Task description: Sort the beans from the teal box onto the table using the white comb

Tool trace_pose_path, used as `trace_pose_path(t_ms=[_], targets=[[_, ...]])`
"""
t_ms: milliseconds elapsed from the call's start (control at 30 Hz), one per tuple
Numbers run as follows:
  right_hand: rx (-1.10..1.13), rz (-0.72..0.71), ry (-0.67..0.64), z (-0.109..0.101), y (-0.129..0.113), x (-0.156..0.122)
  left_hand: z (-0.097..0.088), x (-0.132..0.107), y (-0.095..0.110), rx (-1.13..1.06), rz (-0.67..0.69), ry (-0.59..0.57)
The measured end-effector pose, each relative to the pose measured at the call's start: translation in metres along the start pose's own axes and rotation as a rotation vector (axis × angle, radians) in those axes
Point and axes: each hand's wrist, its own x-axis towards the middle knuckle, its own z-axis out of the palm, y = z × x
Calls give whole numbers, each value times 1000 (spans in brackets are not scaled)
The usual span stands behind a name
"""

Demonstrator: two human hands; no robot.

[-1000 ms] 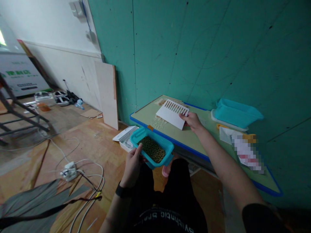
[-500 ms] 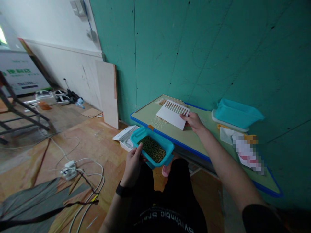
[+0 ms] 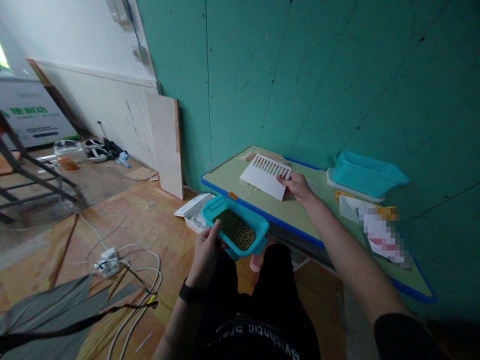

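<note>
My left hand (image 3: 206, 250) grips the near left side of a blue plastic container (image 3: 259, 244), thumb over its rim. Inside lie green beans (image 3: 228, 222) and some yellowish ones, gathered toward the near right end. The container hangs just off the front edge of the table (image 3: 318, 220). My right hand (image 3: 296, 186) pinches the right end of a white slotted scraper (image 3: 264, 180), held low over the tabletop. Pale grains (image 3: 247, 190) are scattered beside the scraper, and brownish beans or grains (image 3: 250, 157) lie behind it, partly covered.
A second blue container (image 3: 369, 175) rests at the table's right, by the green wall. In front of it lie a white and orange packet (image 3: 348, 207) and a blurred-out bag (image 3: 382, 237). An open white box (image 3: 195, 215) is below the table's left edge. Cables and a power strip (image 3: 108, 262) lie on the floor.
The scraper and my right hand have shifted very slightly left. My left hand and the container look the same.
</note>
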Motion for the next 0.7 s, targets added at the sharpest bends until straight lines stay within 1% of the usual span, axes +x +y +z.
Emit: trace_pose_path(t_ms=[233, 467, 700], targets=[[-3, 9, -54, 1, -2, -2, 2, -3, 3, 6, 15, -9], [-30, 26, -78, 3, -3, -5, 1, -3, 1, 4, 16, -4], [6, 24, -129, 9, -8, -13, 0, -1, -1, 1, 17, -14]])
